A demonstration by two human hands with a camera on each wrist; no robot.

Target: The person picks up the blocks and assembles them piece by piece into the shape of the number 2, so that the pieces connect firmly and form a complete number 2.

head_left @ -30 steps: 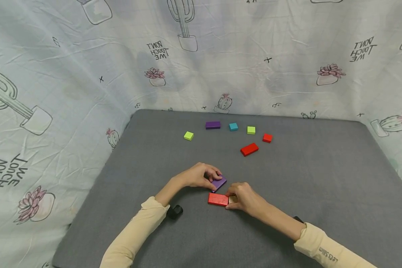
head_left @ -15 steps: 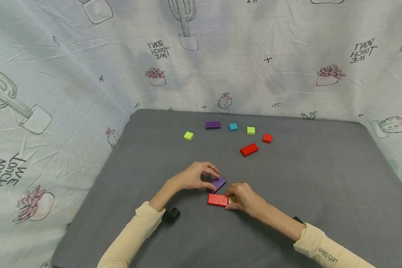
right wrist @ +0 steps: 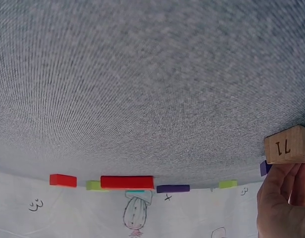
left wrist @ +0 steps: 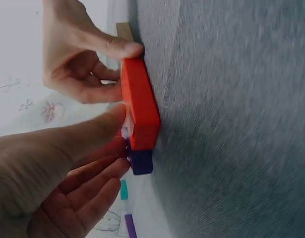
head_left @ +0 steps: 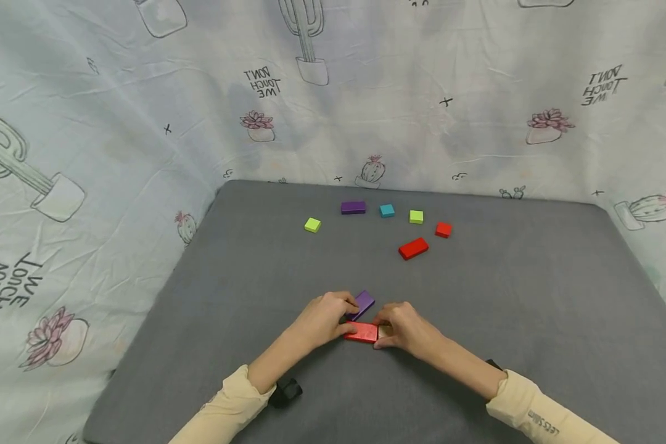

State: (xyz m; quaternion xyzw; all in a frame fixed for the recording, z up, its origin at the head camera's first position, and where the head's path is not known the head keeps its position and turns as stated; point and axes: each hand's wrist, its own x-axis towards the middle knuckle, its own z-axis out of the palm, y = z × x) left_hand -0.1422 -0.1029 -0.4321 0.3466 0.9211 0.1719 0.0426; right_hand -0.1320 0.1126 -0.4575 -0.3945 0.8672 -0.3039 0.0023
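A flat red block (head_left: pixel 362 332) lies on the grey table (head_left: pixel 533 296) near the front. My left hand (head_left: pixel 348 317) grips its left end between thumb and curled fingers; in the left wrist view the thumb (left wrist: pixel 115 115) lies on the red block (left wrist: pixel 140 109). A purple block (head_left: pixel 364 303) lies free just beyond it, next to my left fingertips. My right hand (head_left: pixel 382 327) pinches a small wooden block (head_left: pixel 385 331) against the red block's right end. The right wrist view shows the wooden block (right wrist: pixel 287 145), marked with two dark figures.
At the far side lie a green block (head_left: pixel 312 225), a purple block (head_left: pixel 353 208), a teal block (head_left: pixel 386 210), a second green block (head_left: pixel 416 216), a small red block (head_left: pixel 443 229) and a long red block (head_left: pixel 413 248). A printed cloth (head_left: pixel 89 154) walls the table.
My left hand has let go of the purple block and drawn back to the red block's left end. The purple block now lies flat. The right hand has stayed put.
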